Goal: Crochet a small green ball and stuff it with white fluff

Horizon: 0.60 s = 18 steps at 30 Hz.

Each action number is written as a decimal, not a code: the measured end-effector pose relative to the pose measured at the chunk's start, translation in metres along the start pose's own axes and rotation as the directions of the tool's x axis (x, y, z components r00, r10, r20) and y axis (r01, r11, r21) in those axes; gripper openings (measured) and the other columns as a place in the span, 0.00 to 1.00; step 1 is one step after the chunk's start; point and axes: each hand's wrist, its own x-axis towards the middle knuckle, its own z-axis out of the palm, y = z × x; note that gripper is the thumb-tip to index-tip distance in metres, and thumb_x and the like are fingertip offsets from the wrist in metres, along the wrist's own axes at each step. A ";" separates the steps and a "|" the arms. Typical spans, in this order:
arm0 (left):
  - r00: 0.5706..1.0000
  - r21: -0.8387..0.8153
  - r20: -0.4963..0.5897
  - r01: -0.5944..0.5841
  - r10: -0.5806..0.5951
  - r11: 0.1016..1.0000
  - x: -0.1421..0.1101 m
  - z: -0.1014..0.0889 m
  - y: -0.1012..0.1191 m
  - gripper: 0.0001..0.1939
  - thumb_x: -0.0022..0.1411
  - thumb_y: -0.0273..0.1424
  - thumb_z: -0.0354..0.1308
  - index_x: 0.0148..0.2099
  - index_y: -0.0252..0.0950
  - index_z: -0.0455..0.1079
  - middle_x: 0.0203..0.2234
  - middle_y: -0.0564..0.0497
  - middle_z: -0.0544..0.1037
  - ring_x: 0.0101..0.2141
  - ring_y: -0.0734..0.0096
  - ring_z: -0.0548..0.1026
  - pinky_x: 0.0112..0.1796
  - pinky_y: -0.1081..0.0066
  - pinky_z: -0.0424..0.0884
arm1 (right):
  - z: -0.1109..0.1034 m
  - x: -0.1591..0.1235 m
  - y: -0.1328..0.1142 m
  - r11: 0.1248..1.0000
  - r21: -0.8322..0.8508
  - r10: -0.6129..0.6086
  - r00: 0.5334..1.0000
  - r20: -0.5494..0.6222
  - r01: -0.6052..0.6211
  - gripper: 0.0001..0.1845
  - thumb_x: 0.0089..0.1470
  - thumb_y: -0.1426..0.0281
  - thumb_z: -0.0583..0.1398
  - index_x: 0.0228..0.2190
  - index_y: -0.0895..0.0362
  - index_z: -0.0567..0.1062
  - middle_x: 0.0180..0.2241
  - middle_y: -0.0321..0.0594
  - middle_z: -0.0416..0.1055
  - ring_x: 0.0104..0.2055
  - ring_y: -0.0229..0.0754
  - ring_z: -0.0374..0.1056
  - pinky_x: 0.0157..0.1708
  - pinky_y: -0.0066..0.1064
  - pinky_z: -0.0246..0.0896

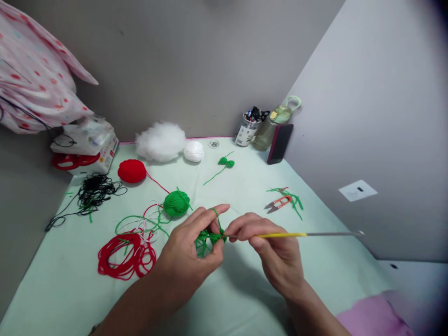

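Note:
My left hand (191,254) pinches a small green crochet piece (207,240), with a green strand looped over its raised forefinger. My right hand (271,247) grips a crochet hook (308,234) with a yellow handle and a grey metal end pointing right; its tip sits in the green piece. The strand trails back to a green yarn ball (176,204) just beyond my left hand. Both hands hover over the pale green table cover (245,289).
A loose red yarn coil (126,256), a red ball (132,171), a black tangle (94,191), a white ball (193,151) and white stuffing (161,141) lie to the left and back. Orange snips (279,203), a finished green piece (226,162), a jar (248,128), a bottle (273,123) and a phone (280,143) sit at right.

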 end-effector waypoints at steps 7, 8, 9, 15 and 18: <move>1.000 0.037 -0.001 -0.019 0.019 0.999 0.001 0.003 -0.009 0.27 0.59 0.22 0.54 0.61 0.34 0.73 0.32 0.52 0.72 0.36 0.69 0.76 0.43 0.67 0.78 | 0.001 -0.002 -0.006 0.799 -0.540 -0.168 0.960 0.222 0.264 0.10 0.69 0.74 0.56 0.43 0.54 0.78 0.41 0.43 0.81 0.40 0.41 0.77 0.36 0.32 0.73; 1.000 0.046 -0.003 -0.013 0.013 0.999 0.001 0.003 -0.010 0.27 0.59 0.22 0.54 0.61 0.34 0.74 0.33 0.52 0.72 0.36 0.68 0.76 0.43 0.67 0.78 | 0.004 -0.003 -0.005 0.719 -0.627 -0.182 0.951 0.249 0.302 0.10 0.68 0.75 0.56 0.42 0.53 0.78 0.41 0.42 0.82 0.39 0.41 0.77 0.35 0.31 0.73; 1.000 0.052 -0.008 -0.006 0.007 0.999 0.001 0.003 -0.011 0.27 0.59 0.22 0.54 0.61 0.34 0.73 0.33 0.51 0.72 0.37 0.67 0.76 0.42 0.67 0.78 | 0.007 -0.004 -0.003 0.645 -0.694 -0.184 0.946 0.265 0.320 0.11 0.67 0.75 0.57 0.42 0.51 0.78 0.42 0.41 0.82 0.38 0.42 0.77 0.35 0.31 0.73; 0.999 0.059 -0.038 -0.026 0.028 0.998 -0.004 0.005 -0.011 0.24 0.68 0.24 0.52 0.64 0.37 0.70 0.39 0.49 0.74 0.41 0.68 0.77 0.43 0.70 0.78 | 0.018 -0.004 0.003 0.620 -0.759 -0.196 0.976 0.094 0.198 0.11 0.63 0.76 0.58 0.43 0.49 0.77 0.37 0.38 0.83 0.34 0.43 0.79 0.35 0.32 0.77; 0.993 0.075 -0.093 -0.068 0.074 0.995 -0.007 0.008 -0.010 0.23 0.69 0.23 0.52 0.64 0.38 0.70 0.36 0.51 0.74 0.40 0.70 0.77 0.42 0.73 0.77 | 0.013 -0.003 0.002 0.705 -0.661 -0.245 0.963 0.113 0.257 0.10 0.68 0.75 0.56 0.42 0.51 0.76 0.38 0.40 0.82 0.34 0.39 0.79 0.33 0.28 0.77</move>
